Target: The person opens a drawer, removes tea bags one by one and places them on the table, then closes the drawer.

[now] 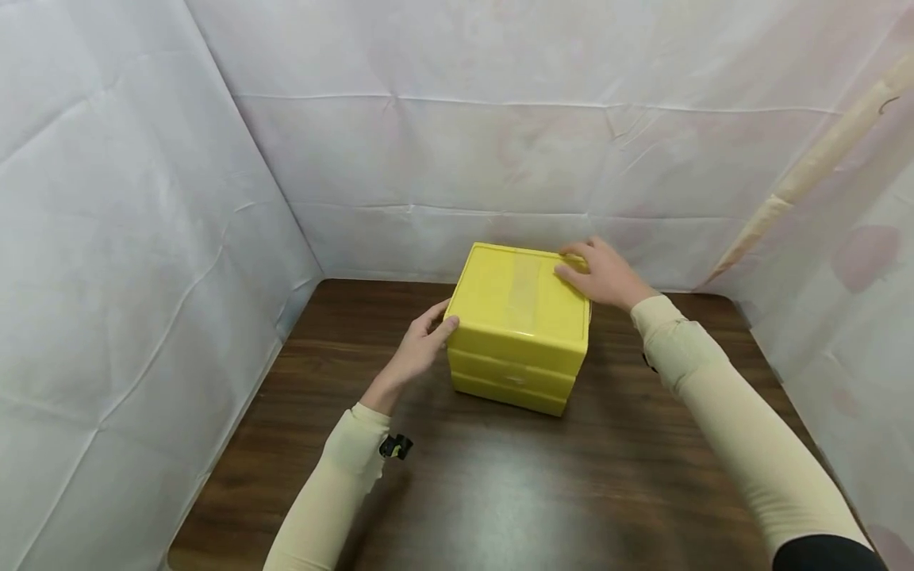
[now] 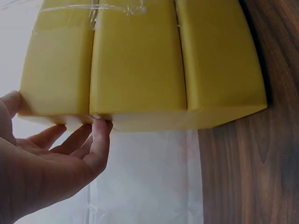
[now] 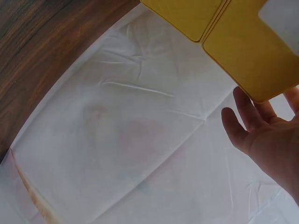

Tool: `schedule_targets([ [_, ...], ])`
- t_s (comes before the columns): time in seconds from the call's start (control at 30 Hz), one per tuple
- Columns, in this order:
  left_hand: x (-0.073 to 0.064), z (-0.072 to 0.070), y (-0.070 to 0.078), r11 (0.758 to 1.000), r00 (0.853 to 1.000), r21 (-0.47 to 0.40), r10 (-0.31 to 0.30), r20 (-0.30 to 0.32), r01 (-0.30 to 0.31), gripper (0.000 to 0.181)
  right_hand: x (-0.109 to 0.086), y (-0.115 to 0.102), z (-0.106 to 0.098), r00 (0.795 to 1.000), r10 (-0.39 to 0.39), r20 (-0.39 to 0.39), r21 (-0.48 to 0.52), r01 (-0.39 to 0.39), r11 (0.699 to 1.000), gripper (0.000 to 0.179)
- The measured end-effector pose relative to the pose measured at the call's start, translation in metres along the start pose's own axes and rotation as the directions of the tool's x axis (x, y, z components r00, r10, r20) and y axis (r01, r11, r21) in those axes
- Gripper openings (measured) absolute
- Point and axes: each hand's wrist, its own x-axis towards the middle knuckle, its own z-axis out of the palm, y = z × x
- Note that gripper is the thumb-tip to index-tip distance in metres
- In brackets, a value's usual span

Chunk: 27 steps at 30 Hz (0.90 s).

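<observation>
A yellow box (image 1: 493, 293) in three stacked tiers stands on the dark wooden table, a strip of clear tape (image 1: 524, 289) running over its top and down the front. At its left side, my left hand (image 1: 421, 341) grips the upper corner, thumb on the front edge and fingers against the side. The left wrist view shows those fingertips (image 2: 100, 128) bent against the box's side wall. My right hand (image 1: 603, 274) rests on the far right corner of the top, its fingers spread and relaxed. In the right wrist view, fingers (image 3: 243, 100) touch the box's corner.
The brown wooden table (image 1: 500, 492) extends in front of the box and to both sides. White cloth (image 1: 457, 159) hangs close behind the box, with more at left and right. A small black device (image 1: 396, 446) is strapped at the left wrist.
</observation>
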Motion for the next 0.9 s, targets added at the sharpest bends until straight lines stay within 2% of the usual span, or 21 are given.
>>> schedule_targets([
  [0.1,0.0,-0.002,0.003,0.998,0.999,-0.057,0.001,0.035,0.001,0.053,-0.007,0.0,-0.002,1.0,-0.005,0.006,-0.016,0.005,1.0,0.053],
  [0.23,0.002,-0.004,0.005,1.0,0.998,-0.024,-0.008,0.068,0.01,0.054,-0.016,-0.003,-0.006,0.999,-0.015,0.039,-0.063,0.017,0.998,0.053],
  [0.37,0.008,-0.006,0.002,0.998,0.998,0.039,-0.046,0.045,0.044,0.058,-0.022,-0.011,-0.011,0.995,-0.029,0.095,-0.145,0.042,0.988,0.055],
  [0.6,0.017,-0.011,-0.005,0.982,0.985,0.08,-0.17,-0.012,0.17,0.069,-0.043,-0.028,-0.006,0.986,-0.013,0.166,-0.221,0.05,0.974,0.056],
  [0.73,0.022,-0.011,-0.008,0.979,0.983,0.09,-0.184,-0.021,0.185,0.07,-0.057,-0.037,-0.005,0.981,-0.028,0.191,-0.243,0.075,0.967,0.057],
  [0.9,0.029,-0.011,-0.01,0.979,0.98,0.044,-0.2,-0.019,0.201,0.072,-0.07,-0.05,-0.009,0.978,-0.027,0.205,-0.248,0.079,0.966,0.058],
])
